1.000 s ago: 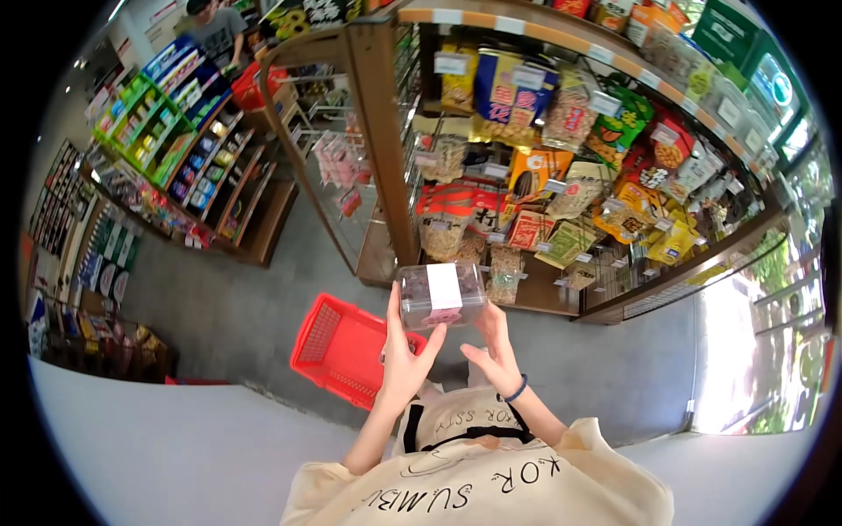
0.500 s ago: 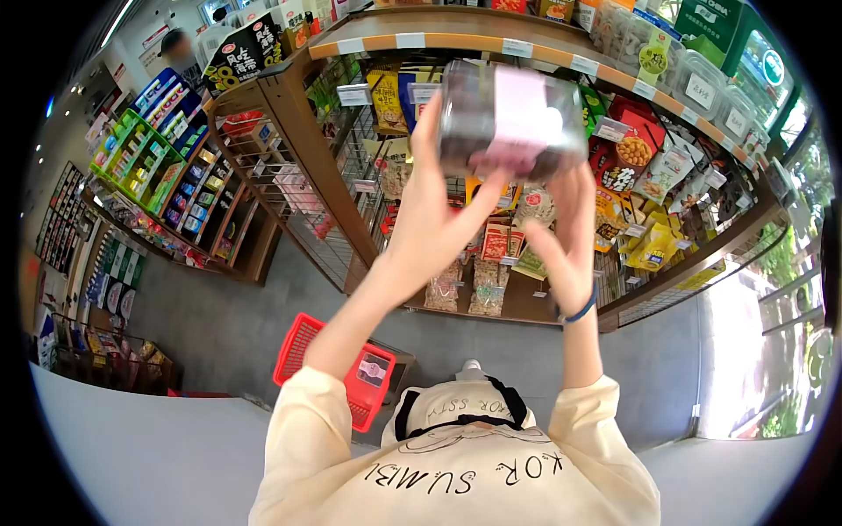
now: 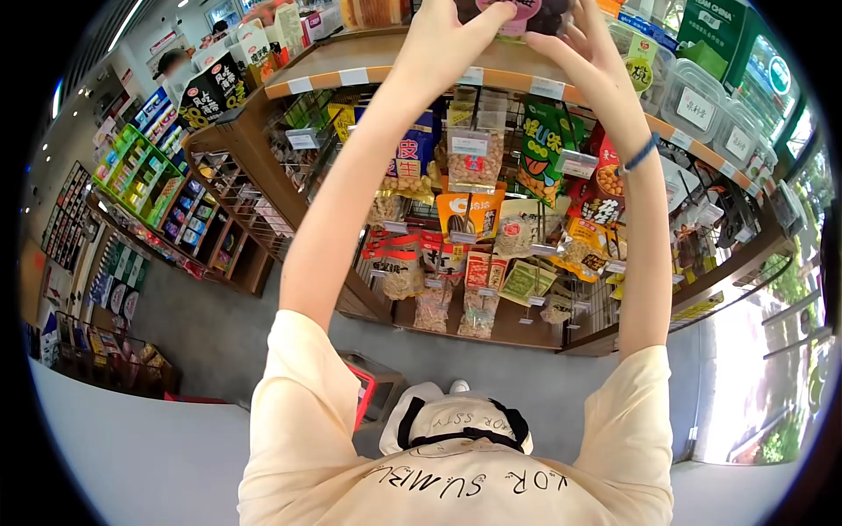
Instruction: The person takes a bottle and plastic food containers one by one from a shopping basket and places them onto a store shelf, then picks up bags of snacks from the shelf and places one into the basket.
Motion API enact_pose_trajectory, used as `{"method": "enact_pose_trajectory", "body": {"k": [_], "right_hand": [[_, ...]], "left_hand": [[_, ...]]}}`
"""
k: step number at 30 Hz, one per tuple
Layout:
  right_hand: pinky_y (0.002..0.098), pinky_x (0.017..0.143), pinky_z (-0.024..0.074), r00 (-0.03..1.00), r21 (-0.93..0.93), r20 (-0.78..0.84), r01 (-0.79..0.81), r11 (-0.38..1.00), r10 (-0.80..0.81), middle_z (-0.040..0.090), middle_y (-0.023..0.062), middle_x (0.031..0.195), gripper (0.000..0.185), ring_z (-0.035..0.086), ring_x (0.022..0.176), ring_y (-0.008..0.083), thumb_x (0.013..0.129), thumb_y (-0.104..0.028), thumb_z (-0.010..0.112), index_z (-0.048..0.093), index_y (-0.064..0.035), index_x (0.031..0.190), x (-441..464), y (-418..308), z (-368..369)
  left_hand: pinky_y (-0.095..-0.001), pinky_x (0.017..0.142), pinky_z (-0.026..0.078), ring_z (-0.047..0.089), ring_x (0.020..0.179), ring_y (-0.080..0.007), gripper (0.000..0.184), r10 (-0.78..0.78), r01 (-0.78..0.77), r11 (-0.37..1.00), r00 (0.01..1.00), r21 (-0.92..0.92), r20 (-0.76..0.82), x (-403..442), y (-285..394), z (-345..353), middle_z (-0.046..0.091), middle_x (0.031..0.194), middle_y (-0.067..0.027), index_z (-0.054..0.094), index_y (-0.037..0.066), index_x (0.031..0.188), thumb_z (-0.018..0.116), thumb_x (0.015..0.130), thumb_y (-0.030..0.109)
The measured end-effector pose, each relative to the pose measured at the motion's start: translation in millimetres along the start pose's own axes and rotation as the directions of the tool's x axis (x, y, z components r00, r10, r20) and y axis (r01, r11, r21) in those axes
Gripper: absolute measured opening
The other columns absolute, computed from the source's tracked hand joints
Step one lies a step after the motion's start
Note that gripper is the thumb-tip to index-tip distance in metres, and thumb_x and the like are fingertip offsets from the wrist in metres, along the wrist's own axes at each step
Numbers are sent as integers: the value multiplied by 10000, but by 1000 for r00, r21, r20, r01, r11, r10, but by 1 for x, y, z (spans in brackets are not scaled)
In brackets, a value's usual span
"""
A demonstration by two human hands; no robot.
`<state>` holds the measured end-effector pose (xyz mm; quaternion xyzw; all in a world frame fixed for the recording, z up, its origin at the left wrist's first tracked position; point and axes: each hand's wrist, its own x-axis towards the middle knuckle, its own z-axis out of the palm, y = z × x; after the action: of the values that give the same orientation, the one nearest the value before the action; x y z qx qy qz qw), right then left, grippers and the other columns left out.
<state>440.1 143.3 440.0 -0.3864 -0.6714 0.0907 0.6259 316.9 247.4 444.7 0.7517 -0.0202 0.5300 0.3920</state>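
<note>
A clear plastic box with dark contents and a pink label is at the top edge of the view, partly cut off. My left hand grips its left side, the thumb across the label. On the right side, the thumb and fingers of my right hand close around the box. Both arms stretch forward over the wooden shelf top. How far the box is from the shelf surface I cannot tell.
Bagged snacks such as a green bag and an orange bag hang below the shelf. Clear tubs stand at right. A red basket is beside me, mostly behind my left sleeve. A person is at the far left.
Both hands have carried the box up and away from me, toward the shelf top. My arms are straighter, the view has shifted, and my left sleeve now covers most of the red basket.
</note>
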Motion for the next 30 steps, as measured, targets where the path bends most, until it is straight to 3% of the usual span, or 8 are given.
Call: {"method": "enact_pose_trajectory", "body": {"k": [4, 9, 11, 13, 16, 18, 19, 30], "right_hand": [[290, 960, 339, 995, -31, 27, -97, 995, 98, 369, 120, 1298, 781, 400, 1159, 177, 779, -77, 632, 129, -7, 1373, 16, 21, -18], [277, 938, 362, 992, -115, 79, -87, 990, 96, 409, 117, 1256, 741, 435, 1108, 157, 791, -124, 636, 171, 17, 1350, 29, 63, -40], [314, 964, 338, 963, -379, 54, -226, 897, 265, 380, 159, 1291, 828, 383, 1179, 229, 752, -293, 647, 172, 0, 1363, 27, 57, -45], [345, 962, 329, 960, -566, -75, -264, 781, 270, 384, 222, 1290, 976, 381, 1199, 323, 649, -546, 638, 246, 14, 1345, 26, 65, -41], [339, 946, 330, 919, -574, -9, -328, 751, 394, 372, 249, 1287, 979, 394, 1178, 318, 662, -544, 633, 231, 32, 1343, 32, 60, -47], [338, 936, 337, 907, -599, -28, -352, 719, 421, 395, 246, 1258, 978, 412, 1154, 308, 662, -541, 636, 231, 39, 1337, 36, 68, -49], [336, 927, 344, 891, -622, -45, -379, 686, 452, 418, 242, 1229, 976, 429, 1130, 299, 662, -538, 638, 230, 46, 1330, 38, 73, -50], [236, 650, 405, 864, -482, -169, -492, 725, 474, 426, 70, 844, 892, 447, 742, 97, 669, -450, 663, 256, 117, 1224, 68, 116, -50]], "left_hand": [[-310, 908, 390, 516, 1051, -259, 704, 5, -12, 954, 1000, 301, 27, 18, -28, -3, 513, 1132, -210, 150, -62, 1270, 603, 807, 212], [-362, 886, 417, 526, 1037, -368, 845, -231, 129, 795, 968, 592, 98, 27, -53, -1, 508, 1124, -281, 118, -86, 1285, 603, 773, 379], [-326, 893, 409, 533, 1044, -298, 758, -223, 37, 721, 958, 692, 181, 36, -79, -8, 522, 1124, -227, 278, -61, 1235, 615, 765, 429], [-332, 821, 451, 566, 972, -325, 838, -243, 31, 686, 951, 727, 189, 41, -85, -9, 540, 1028, -276, 219, -136, 1219, 613, 757, 441], [-353, 633, 521, 622, 765, -384, 1008, -150, -61, 677, 964, 734, 218, 45, -98, -13, 571, 785, -335, 207, -267, 1109, 594, 699, 569], [-358, 659, 516, 619, 801, -377, 953, -226, -17, 667, 948, 745, 224, 48, -104, -15, 566, 827, -341, 232, -243, 1110, 594, 719, 547], [-337, 828, 441, 567, 974, -334, 875, -395, 159, 651, 906, 742, 153, 50, -102, -13, 524, 1062, -281, 330, -111, 1187, 622, 701, 556], [-375, 868, 412, 503, 1033, -380, 655, -280, -50, 657, 910, 752, 306, 88, -150, -24, 420, 1117, -274, 454, 77, 1208, 632, 729, 488]]}}
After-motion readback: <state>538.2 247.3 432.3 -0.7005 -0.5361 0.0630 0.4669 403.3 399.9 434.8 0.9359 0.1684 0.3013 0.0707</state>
